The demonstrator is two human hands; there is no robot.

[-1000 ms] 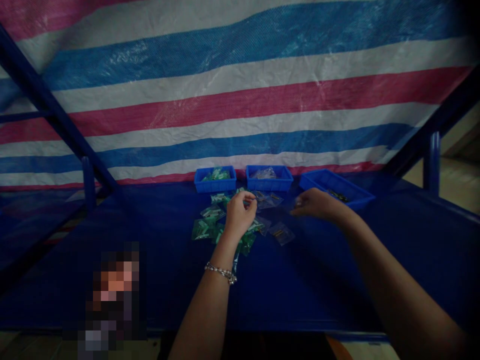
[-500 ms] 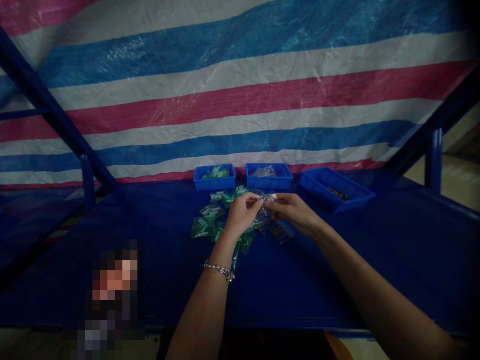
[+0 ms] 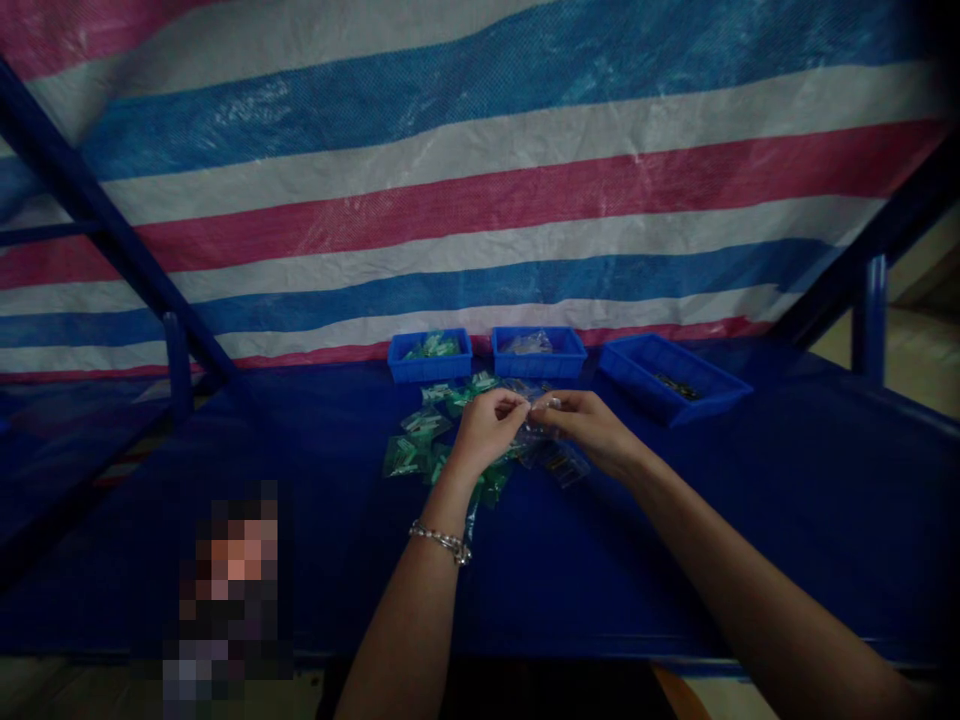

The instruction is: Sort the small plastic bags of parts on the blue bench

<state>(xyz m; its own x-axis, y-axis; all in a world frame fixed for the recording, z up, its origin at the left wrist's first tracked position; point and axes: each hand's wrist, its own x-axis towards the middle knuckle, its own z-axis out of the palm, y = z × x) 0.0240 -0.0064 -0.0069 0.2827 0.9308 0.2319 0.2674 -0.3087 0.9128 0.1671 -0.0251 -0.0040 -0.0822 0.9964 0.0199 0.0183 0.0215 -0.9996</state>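
My left hand (image 3: 486, 430) and my right hand (image 3: 592, 430) meet over the middle of the blue table, thumbs and fingertips pinched together. Between them is a small clear plastic bag (image 3: 534, 426), gripped from both sides; its contents are too small to make out. Under and left of my left hand lie several green-tinted packets (image 3: 406, 455) with pale pieces inside. Beneath my right hand, a clear packet (image 3: 564, 466) holds thin dark or brassy pieces. My fingers partly cover the pile.
Behind the pile stand a blue bin of green packets (image 3: 429, 358) and a blue bin of clear bags (image 3: 538, 358). Farther right, an angled blue bin (image 3: 675, 385) contains small dark metal pieces. Striped sheeting (image 3: 480, 200) hangs behind the table (image 3: 315, 560). Blue frame posts (image 3: 176, 365) flank it.
The fingertips have shifted slightly around the clear bag, and less of its shiny plastic shows above them. The packets and bins have stayed in place.
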